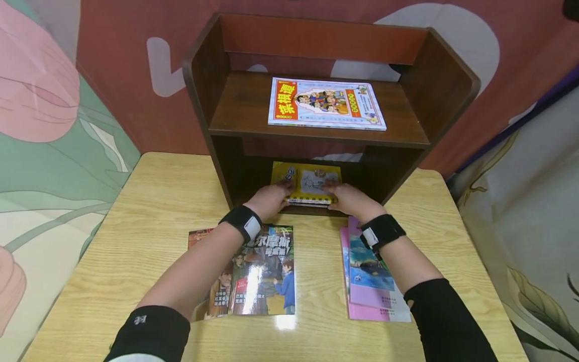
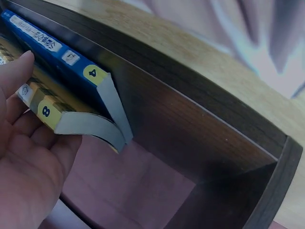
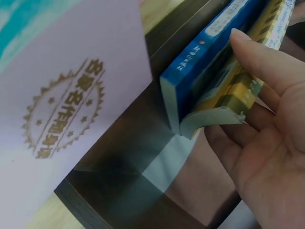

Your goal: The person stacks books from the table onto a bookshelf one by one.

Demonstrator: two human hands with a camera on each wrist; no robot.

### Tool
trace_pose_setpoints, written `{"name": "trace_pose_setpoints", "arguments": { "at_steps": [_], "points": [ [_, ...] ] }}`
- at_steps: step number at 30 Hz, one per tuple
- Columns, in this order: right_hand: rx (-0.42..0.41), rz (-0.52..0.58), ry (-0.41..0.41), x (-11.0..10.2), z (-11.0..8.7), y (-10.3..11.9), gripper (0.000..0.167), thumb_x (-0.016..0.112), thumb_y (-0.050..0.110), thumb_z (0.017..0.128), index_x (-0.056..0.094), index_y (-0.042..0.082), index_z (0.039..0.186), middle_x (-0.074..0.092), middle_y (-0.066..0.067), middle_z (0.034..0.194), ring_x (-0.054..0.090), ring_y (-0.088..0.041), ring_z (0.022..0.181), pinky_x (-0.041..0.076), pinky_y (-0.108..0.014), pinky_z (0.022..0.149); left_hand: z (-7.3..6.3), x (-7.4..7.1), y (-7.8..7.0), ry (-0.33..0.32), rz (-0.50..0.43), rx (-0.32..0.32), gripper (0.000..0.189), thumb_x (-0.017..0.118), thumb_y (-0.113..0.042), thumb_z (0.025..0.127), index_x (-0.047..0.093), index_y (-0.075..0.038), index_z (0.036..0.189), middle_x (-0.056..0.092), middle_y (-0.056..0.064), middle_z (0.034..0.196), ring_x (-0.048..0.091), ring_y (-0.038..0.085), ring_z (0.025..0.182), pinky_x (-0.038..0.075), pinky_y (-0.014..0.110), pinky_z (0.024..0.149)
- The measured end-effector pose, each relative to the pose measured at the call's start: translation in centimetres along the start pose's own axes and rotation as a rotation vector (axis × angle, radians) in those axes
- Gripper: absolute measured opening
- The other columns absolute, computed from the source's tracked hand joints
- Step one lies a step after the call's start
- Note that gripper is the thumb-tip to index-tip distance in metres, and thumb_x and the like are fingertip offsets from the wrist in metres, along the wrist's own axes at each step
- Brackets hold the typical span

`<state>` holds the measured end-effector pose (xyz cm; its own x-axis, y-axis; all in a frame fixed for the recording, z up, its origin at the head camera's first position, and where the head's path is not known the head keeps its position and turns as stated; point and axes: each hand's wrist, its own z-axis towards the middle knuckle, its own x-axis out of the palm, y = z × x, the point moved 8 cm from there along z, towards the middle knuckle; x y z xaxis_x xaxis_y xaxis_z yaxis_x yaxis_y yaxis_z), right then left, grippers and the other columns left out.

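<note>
On the lower shelf of a dark brown bookshelf (image 1: 425, 138), a yellow book (image 1: 312, 181) lies above a blue book (image 2: 62, 52). My left hand (image 1: 271, 196) pinches the yellow book's left end, fingers on its cover and thumb at the spine edge facing the blue book. At the right end, my right hand (image 1: 350, 198) holds it the same way. Both wrist views show the two spines apart and the rear edges meeting, with the yellow book's pages bent. The blue book rests on the shelf floor.
A white-and-red comic-style book (image 1: 327, 104) lies on the upper shelf. On the wooden table (image 1: 135, 241), dark illustrated books (image 1: 264, 271) lie under my left forearm and pink-and-blue books (image 1: 371, 296) by my right. Fabric curtains (image 1: 511, 166) hang around.
</note>
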<state>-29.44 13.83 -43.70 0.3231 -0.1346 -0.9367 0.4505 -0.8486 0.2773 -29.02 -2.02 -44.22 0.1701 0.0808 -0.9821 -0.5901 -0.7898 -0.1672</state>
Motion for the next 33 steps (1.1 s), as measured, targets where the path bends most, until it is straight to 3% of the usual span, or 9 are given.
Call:
{"name": "trace_pose_setpoints", "arguments": {
  "at_steps": [17, 29, 33],
  "points": [
    [0.057, -0.038, 0.008, 0.5, 1.0, -1.1, 0.068, 0.071, 0.017, 0.085, 0.040, 0.010, 0.144, 0.027, -0.012, 0.155, 0.025, -0.032, 0.142, 0.032, -0.045, 0.111, 1.1, -0.3, 0.3, 0.014, 0.008, -0.039, 0.054, 0.063, -0.022, 0.092, 0.045, -0.013, 0.141, 0.035, 0.007, 0.152, 0.032, 0.024, 0.140, 0.043, 0.035, 0.103],
    [0.021, -0.040, -0.012, 0.6, 0.6, -0.5, 0.067, 0.069, 0.013, 0.086, 0.038, 0.008, 0.145, 0.024, -0.015, 0.155, 0.023, -0.034, 0.143, 0.031, -0.046, 0.112, 1.2, 0.4, 0.4, -0.032, 0.057, -0.039, 0.057, 0.066, -0.024, 0.089, 0.045, -0.016, 0.142, 0.036, 0.005, 0.151, 0.031, 0.022, 0.141, 0.041, 0.033, 0.106],
    [0.014, -0.048, -0.019, 0.8, 0.6, -0.5, 0.067, 0.069, 0.012, 0.086, 0.037, 0.007, 0.145, 0.024, -0.015, 0.155, 0.023, -0.034, 0.143, 0.033, -0.045, 0.111, 1.1, 0.8, 0.5, -0.044, 0.066, -0.038, 0.057, 0.065, -0.024, 0.090, 0.044, -0.016, 0.142, 0.035, 0.006, 0.152, 0.033, 0.022, 0.139, 0.047, 0.031, 0.099]
  ]
}}
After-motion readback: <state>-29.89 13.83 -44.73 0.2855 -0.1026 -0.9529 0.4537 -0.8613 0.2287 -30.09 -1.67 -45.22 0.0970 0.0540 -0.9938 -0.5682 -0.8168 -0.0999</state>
